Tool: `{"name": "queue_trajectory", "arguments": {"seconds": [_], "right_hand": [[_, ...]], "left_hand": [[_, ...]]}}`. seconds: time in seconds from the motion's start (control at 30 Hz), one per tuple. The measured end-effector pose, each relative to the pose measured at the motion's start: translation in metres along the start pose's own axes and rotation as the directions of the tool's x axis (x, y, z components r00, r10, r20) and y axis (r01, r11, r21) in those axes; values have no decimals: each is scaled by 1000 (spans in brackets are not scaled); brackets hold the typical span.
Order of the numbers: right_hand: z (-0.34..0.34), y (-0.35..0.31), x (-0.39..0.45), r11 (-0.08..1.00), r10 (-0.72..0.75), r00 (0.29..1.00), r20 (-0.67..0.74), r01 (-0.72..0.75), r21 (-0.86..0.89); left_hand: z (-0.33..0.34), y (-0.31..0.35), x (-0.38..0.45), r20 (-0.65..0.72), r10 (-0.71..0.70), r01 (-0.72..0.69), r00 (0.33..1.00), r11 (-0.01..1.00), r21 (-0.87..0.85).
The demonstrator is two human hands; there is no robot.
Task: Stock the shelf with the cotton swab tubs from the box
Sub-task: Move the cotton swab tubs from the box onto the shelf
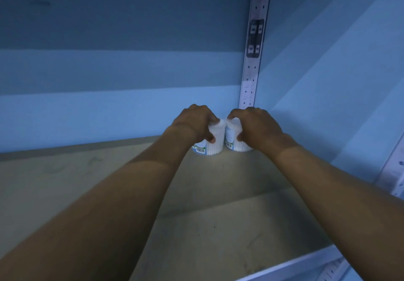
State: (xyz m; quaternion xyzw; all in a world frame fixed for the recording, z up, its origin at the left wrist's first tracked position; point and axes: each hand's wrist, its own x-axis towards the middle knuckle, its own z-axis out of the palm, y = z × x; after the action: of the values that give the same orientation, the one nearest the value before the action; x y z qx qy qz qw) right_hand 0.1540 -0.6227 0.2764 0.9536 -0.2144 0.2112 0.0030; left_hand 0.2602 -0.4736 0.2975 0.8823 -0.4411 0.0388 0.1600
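Blue back wall (pixel 109 73) fills the far side of the view, banded in lighter and darker shades. Blue side panel (pixel 338 73) on the right. Grey-beige shelf (pixel 207 226) runs from near edge to the far wall; surface scuffed. Perforated metal upright (pixel 251 62) stands in the far right corner, with a dark bracket (pixel 254 38) partway up.

Both bare forearms reach far across the shelf toward that corner. Left hand (pixel 194 125) clamped over the top of the left tub (pixel 209 145), fingers curled round the lid, thumb on the near side. Right hand (pixel 255 127) clamped likewise on the right tub (pixel 231 138).

Both tubs: white, upright, bases on the shelf, barcode labels facing near. They stand side by side, touching or nearly so, close to the far wall and just left of the upright.
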Motion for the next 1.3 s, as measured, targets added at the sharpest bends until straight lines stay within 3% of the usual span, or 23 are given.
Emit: {"name": "queue_trajectory", "arguments": {"seconds": [0.67,1.3], "right_hand": [[17,16,42,999,3,1000,13,-3,-32],[26,22,57,998,34,999,30,-32,-53]], "left_hand": [[7,-1,35,-16,67,-65,998,993,97],[13,-2,54,-12,31,-30,999,996,89]]}}
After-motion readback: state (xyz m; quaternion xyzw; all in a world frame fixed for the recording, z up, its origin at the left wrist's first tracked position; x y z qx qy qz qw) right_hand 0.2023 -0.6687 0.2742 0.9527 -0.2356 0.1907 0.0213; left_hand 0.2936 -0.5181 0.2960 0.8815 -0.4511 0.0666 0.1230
